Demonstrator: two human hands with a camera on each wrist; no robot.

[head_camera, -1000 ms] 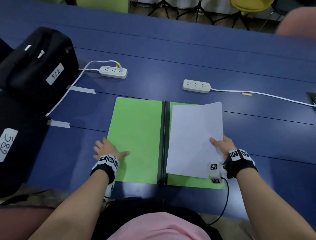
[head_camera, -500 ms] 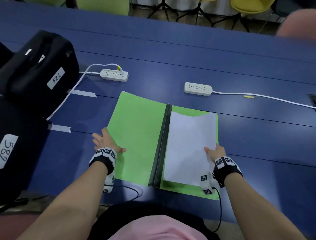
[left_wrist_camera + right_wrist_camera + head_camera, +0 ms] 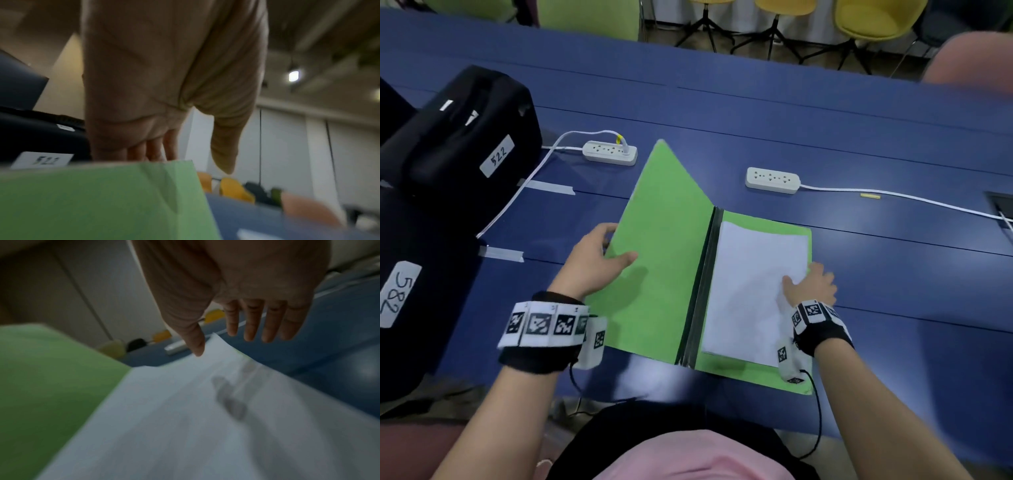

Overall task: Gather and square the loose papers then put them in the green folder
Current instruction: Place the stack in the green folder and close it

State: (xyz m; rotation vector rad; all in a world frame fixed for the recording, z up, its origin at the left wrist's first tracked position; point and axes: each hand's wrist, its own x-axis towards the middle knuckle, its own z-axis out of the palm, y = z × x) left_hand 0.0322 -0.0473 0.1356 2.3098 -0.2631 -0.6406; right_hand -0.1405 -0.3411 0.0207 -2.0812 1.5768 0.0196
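The green folder [image 3: 664,260] lies open on the blue desk [image 3: 756,113], its black spine [image 3: 702,284] running from about 12 to 6 o'clock in the head view. Its left cover is tilted up off the desk, the far corner raised toward 12 o'clock, while the right cover lies flat. The papers [image 3: 750,291] sit as one white stack on the right cover, just beside the spine, with a green margin showing at the far and near ends.

The left hand [image 3: 595,263] grips the left cover at its outer edge, at about 9 o'clock from the spine: the thumb lies on the inner green face and the fingers [image 3: 152,151] go behind the sheet, as the left wrist view shows. The right hand [image 3: 811,284] rests at the stack's right edge, at about 3 o'clock from the spine. Its fingers [image 3: 251,322] are straight and spread, reaching past the paper over the desk, and its thumb lies on or just above the top sheet; the blur hides whether it presses down. It grasps nothing.

At 12 o'clock from the folder lie two white power strips, one [image 3: 610,153] at about 11 o'clock with a plug in it and another [image 3: 772,180] at about 1 o'clock, its cord running to the right. At 9 to 10 o'clock stands a black case [image 3: 462,137] with a label reading 522. Yellow chairs [image 3: 873,17] stand beyond the desk.
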